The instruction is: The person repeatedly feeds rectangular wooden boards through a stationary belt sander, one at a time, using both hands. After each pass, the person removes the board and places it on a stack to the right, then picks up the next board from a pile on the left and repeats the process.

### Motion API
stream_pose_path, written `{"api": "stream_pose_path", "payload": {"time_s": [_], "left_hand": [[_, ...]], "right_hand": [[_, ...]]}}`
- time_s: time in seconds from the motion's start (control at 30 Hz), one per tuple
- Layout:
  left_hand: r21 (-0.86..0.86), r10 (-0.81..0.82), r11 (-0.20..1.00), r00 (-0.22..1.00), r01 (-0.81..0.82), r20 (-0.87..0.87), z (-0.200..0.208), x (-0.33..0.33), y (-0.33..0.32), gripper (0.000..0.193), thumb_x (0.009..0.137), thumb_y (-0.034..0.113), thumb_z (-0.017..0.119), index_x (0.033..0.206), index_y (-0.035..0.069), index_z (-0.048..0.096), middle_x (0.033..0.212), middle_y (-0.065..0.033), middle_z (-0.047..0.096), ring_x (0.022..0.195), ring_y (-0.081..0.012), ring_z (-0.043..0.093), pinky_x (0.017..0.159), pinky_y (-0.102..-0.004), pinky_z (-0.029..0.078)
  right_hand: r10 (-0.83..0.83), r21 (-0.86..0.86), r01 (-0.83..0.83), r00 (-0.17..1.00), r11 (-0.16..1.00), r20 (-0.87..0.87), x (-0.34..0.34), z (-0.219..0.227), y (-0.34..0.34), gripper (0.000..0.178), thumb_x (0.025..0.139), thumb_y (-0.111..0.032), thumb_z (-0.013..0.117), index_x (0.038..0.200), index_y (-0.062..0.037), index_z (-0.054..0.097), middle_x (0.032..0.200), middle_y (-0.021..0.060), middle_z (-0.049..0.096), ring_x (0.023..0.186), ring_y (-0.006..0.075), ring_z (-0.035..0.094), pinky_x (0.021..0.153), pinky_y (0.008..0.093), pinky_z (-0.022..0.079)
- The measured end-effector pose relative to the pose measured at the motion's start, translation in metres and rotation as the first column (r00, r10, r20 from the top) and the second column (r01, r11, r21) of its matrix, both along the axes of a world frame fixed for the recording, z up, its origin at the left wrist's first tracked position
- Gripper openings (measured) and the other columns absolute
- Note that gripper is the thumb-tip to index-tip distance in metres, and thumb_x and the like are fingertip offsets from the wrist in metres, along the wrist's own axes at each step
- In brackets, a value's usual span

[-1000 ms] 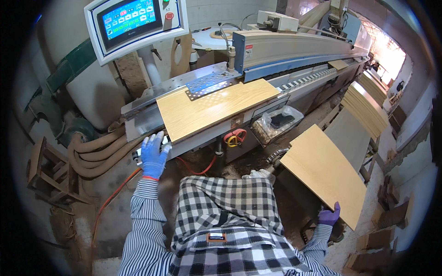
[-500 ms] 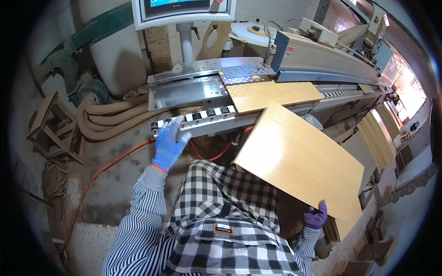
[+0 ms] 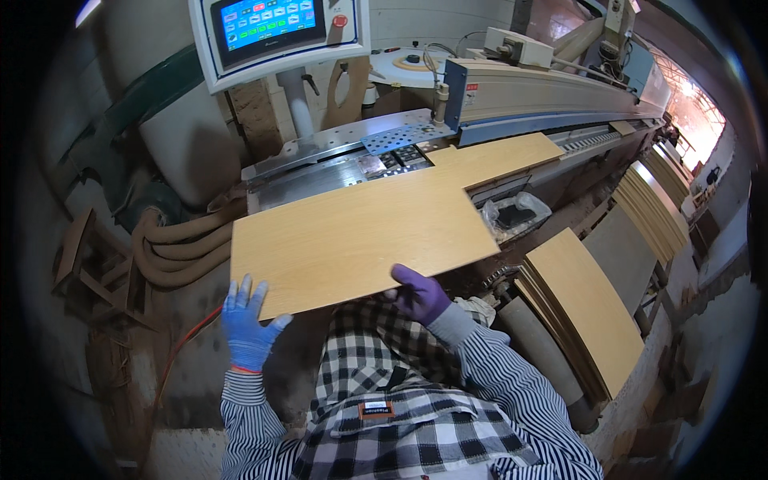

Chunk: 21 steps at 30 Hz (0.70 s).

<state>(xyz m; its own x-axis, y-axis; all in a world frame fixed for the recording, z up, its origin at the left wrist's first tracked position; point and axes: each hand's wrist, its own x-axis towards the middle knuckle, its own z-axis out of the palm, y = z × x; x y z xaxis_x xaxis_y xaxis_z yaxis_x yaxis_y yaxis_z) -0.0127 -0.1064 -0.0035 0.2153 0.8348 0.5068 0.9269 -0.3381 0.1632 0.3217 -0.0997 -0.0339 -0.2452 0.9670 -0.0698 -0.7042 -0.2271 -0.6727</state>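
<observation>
wood-grain panel point(image 3: 360, 248) lies across the front of the machine bed point(image 3: 308, 190), its face up and its near long edge toward us. half a second ago we have it tilted at our right, in the right hand alone; now it is in front of us, over the black-and-white rollers that show there earlier.

our right hand point(image 3: 424, 298), in a purple glove, is closed on the near edge, thumb on top and the other fingers mostly hidden at the rim; we cannot tell how firmly it presses. our left hand point(image 3: 250, 336), in a blue glove, has come from the rollers to the near left corner: its fingers are stretched and parted over the corner, the thumb held well out, and it grips nothing.

beyond, a second panel point(image 3: 508, 160) sits farther right along the machine than before; we cannot tell whether the two panels touch. a perforated plate point(image 3: 404, 138) is just beside it. at our right, the stack of boards point(image 3: 588, 300) is now uncovered, near a plastic-lined box point(image 3: 516, 214). at our left run the ribbed hoses point(image 3: 188, 240), and above stands the lit screen point(image 3: 268, 24), fully back in view.
</observation>
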Motion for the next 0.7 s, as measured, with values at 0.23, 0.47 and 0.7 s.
{"api": "stream_pose_path", "payload": {"time_s": [0.23, 0.47, 0.7], "left_hand": [[0.029, 0.128, 0.991, 0.992, -0.128, 0.021, -0.006, -0.007, 0.041, 0.066, 0.07, 0.048, 0.077, 0.118, 0.004, 0.064, 0.13, -0.0198, 0.056, 0.124, -0.0399, 0.047, 0.099, -0.0474, 0.041], [-0.063, 0.241, 0.968, 0.97, -0.241, -0.007, 0.004, 0.021, 0.087, 0.068, 0.076, 0.052, 0.072, 0.124, 0.006, 0.061, 0.136, -0.0184, 0.052, 0.13, -0.036, 0.042, 0.106, -0.0441, 0.036], [-0.135, 0.233, 0.964, 0.972, -0.23, 0.007, 0.005, 0.037, 0.102, 0.075, 0.075, 0.059, 0.07, 0.129, 0.008, 0.058, 0.14, -0.0162, 0.049, 0.135, -0.0334, 0.038, 0.107, -0.0448, 0.033]], "right_hand": [[-0.08, -0.04, 0.074, 0.981, 0.996, -0.178, -0.019, 0.002, 0.036, 0.025, 0.097, -0.025, 0.056, 0.109, -0.0031, 0.056, 0.097, 0.0089, 0.063, 0.086, 0.0179, 0.065, 0.076, 0.0291, 0.053], [-0.499, 0.468, 0.183, 0.217, 0.865, 0.839, 0.103, -0.003, -0.006, 0.031, 0.088, -0.016, 0.06, 0.114, 0.0009, 0.063, 0.105, 0.0166, 0.068, 0.097, 0.0229, 0.066, 0.083, 0.0317, 0.051], [-0.289, 0.458, -0.057, -0.842, 0.887, 0.456, 0.256, -0.042, -0.041, 0.048, 0.073, -0.016, 0.066, 0.121, -0.0109, 0.057, 0.129, 0.0119, 0.054, 0.115, 0.0319, 0.052, 0.092, 0.0452, 0.045]]}}
